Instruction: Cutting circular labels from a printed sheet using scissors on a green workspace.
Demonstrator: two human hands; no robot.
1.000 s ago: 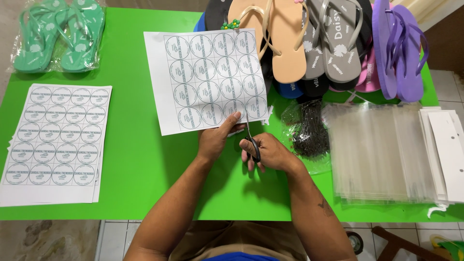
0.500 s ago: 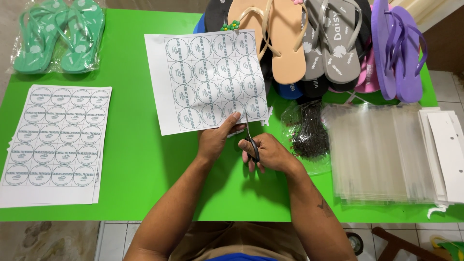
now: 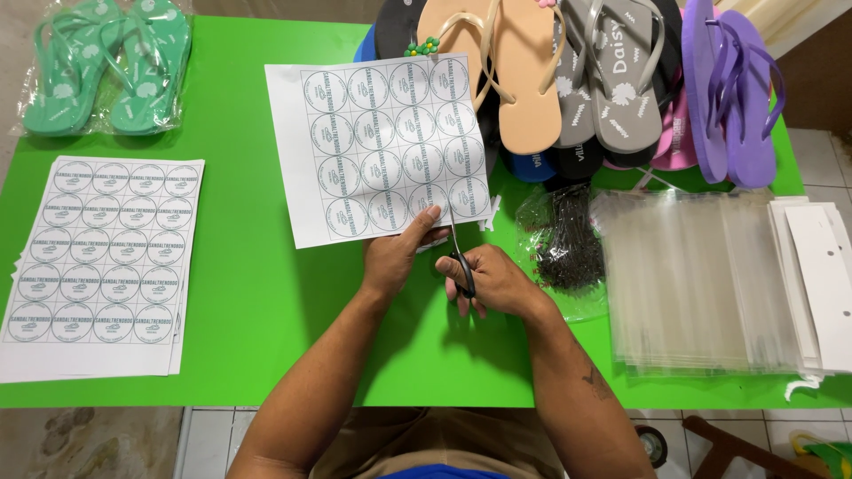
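Left hand [image 3: 390, 262] pinches the label sheet's [image 3: 382, 146] lower edge; right hand [image 3: 497, 282], closed on black scissors [image 3: 460, 257], cuts the white sheet of round labels.

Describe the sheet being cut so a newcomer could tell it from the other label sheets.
Start at the green table and find the person's hands near its front edge. The sheet being cut is the single white page of round labels, pinched at its lower edge by the left hand while scissors in the right hand enter it. The other sheets, a stack, lie untouched far left.

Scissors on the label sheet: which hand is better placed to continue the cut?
Right. The right hand already grips the scissors at the label sheet edge; the left hand pinches the paper.
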